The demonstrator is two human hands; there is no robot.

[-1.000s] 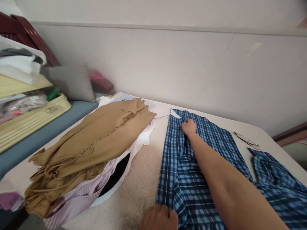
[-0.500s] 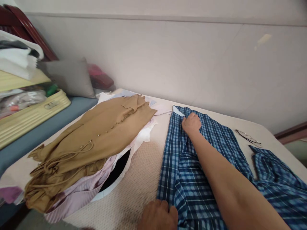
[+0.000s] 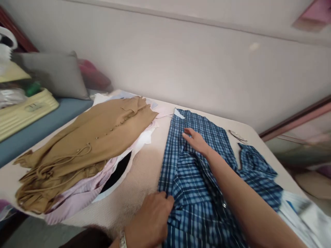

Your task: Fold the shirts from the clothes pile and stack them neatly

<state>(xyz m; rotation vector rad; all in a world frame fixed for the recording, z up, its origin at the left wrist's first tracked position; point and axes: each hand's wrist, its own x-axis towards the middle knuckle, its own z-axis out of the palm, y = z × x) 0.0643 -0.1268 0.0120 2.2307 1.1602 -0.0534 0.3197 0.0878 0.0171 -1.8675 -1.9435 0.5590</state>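
Note:
A blue plaid shirt [image 3: 199, 193] lies spread on a beige padded table [image 3: 134, 193]. My right hand [image 3: 196, 140] rests flat on the shirt's upper part, fingers stretched out toward the collar. My left hand [image 3: 152, 220] is at the shirt's near left edge with its fingers curled onto the hem; a watch shows at the wrist. The right forearm crosses the shirt diagonally and hides part of it.
A pile of clothes topped by a tan garment [image 3: 85, 144] sits on the table's left. Spectacles [image 3: 238, 136] lie by the far edge. A grey pillow [image 3: 55, 74], a yellow case [image 3: 23, 110] and a blue mattress [image 3: 43, 127] are at the left. The wall stands behind.
My right hand has opened from a closed grip near the collar and drawn back a little, lying flat. The left hand stays at the hem. The view has swung to the right.

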